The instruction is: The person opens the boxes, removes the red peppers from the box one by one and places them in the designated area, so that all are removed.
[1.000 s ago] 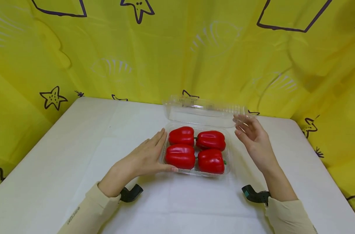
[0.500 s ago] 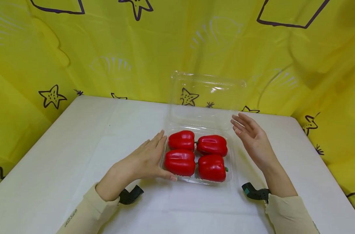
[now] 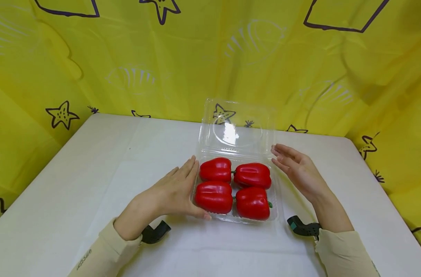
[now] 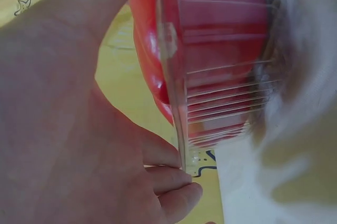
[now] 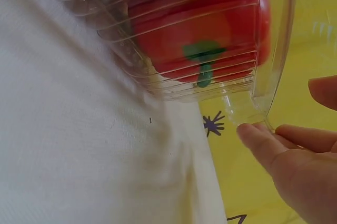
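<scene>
Several red bell peppers [image 3: 213, 197] lie in two rows inside a clear plastic clamshell box [image 3: 227, 219]. The box's see-through lid [image 3: 245, 132] is raised and tilts back behind the peppers. My left hand [image 3: 170, 194] rests along the box's left side, fingers straight toward the back corner and thumb at the front edge. At the back right corner is my right hand [image 3: 300, 173], its fingers loosely extended. In the right wrist view its fingertips [image 5: 253, 132] are at the rim by the corner, beside a pepper's green stem [image 5: 204, 74].
A white cloth-covered table [image 3: 148, 142] lies under the box. Behind it and at both sides hangs a yellow curtain [image 3: 182, 69] with starfish and fish drawings. Each wrist bears a black camera mount [image 3: 156, 232].
The lid has swung up and back from a lower angle, away from my right fingers. My right hand now sits by the box's back corner. The box has shifted slightly toward me.
</scene>
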`<state>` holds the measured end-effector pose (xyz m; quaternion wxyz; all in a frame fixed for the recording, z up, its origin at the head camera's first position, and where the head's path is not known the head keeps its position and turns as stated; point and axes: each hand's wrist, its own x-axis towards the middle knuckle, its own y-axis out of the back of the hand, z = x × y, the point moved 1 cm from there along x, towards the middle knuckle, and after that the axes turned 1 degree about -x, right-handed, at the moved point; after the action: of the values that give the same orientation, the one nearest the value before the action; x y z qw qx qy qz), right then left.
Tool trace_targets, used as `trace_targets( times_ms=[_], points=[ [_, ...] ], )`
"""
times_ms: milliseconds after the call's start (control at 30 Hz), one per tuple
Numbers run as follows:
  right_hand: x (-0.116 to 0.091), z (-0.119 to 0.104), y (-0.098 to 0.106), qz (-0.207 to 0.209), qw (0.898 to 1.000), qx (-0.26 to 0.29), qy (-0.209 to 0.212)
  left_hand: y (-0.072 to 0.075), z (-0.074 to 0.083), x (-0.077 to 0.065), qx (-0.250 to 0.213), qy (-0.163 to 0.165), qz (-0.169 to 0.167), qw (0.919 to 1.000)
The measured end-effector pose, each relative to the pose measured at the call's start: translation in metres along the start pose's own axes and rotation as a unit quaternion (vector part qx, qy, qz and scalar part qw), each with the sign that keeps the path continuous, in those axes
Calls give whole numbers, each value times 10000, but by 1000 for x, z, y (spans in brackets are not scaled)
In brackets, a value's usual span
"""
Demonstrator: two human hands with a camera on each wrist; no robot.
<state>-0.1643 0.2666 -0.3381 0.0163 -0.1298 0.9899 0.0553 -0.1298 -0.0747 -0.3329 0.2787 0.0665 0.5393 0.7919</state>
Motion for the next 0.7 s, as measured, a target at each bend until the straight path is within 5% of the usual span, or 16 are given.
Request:
trace_targets(
  times_ms=[300, 700],
  points=[
    [-2, 2, 5, -290, 9959, -676, -522, -1, 5, -5, 155, 52, -81, 9998],
    [-3, 2, 8, -331, 9921, -1153, -362, -4, 6, 2, 386, 34, 346, 9986]
  ],
)
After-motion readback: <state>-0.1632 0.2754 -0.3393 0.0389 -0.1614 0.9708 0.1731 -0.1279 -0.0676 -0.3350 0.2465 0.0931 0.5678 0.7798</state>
